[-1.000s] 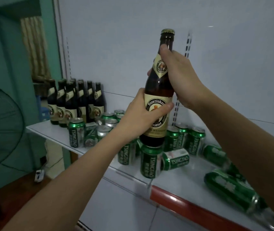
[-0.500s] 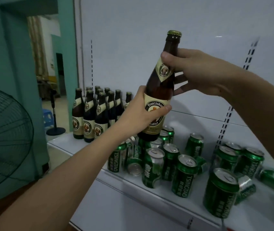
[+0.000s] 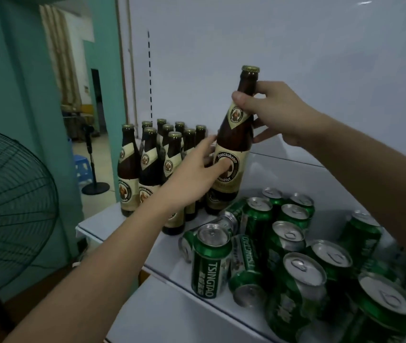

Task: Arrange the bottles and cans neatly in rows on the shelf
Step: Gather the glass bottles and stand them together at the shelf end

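A floor fan stands at the far left, beside the shelf. On the shelf's left end, the standing bottles form a tight block in short rows.

The left hand rests against the lower label of the held bottle, thumb across the front; the other fingers lie behind the glass and cannot be read. The bottle is tilted slightly. Its base is at or just above the shelf, immediately right of the block and at the edge of the green cans; contact cannot be confirmed.

The right hand pinches the neck between thumb and curled fingers, with the lower fingers spread loosely.

The cans to the right are unsorted: some upright, some lying on their sides.

Likely hazards:
- Releasing while the bottle is tilted could tip it into the block and topple neighbours.
- A base set partly on a fallen can would not sit flat.
- A forearm sweep could roll cans off the front edge.
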